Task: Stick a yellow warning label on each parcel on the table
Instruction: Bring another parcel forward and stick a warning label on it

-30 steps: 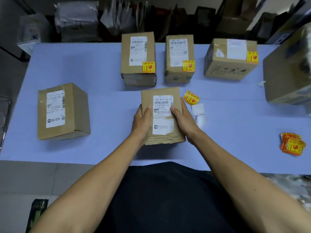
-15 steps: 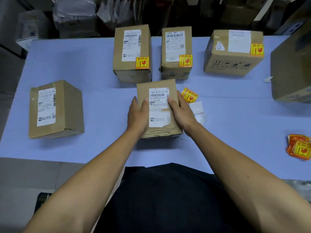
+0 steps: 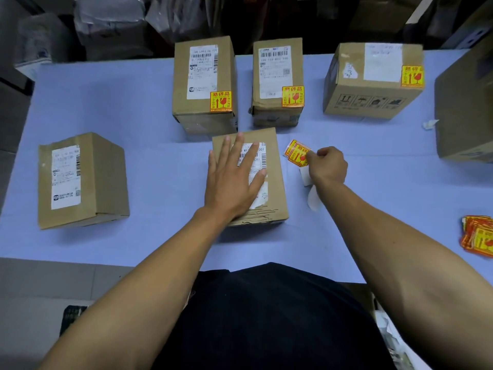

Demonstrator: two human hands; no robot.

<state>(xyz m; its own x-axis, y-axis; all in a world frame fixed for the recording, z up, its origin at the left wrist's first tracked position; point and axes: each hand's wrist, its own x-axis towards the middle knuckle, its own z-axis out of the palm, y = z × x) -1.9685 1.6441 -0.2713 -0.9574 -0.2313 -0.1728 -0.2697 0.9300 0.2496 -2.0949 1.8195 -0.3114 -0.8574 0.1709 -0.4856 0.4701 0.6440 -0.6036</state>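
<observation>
Now the left hand (image 3: 233, 180) lies flat w/ straight fingers on top of the middle box (image 3: 274, 180), pressing it down. The right hand (image 3: 326, 165) is just beside the box, fingers curled, pinching the edge of a yellow label (image 3: 297, 153) that lies on the table (image 3: 149, 108). The two hands are apart.

What could go wrong:
- Looks like two labels sit stacked there. The hand may lift both at once, bc they stick together.
- The label may still have its backing on. Can't tell. If so it won't stick.
- It could curl and stick to the fingers, or go on crooked or wrinkled.
- It could cover the barcode on the white slip, as there is not much bare cardboard on top.
- The left box (image 3: 80, 180) has no yellow label yet and could get missed.

What differs vs. half a sec ago: both hands held the middle box by its sides then. Now the left hand is flat on top, and the right hand has let go and moved over to the label. The box sits in about the same spot.
</observation>
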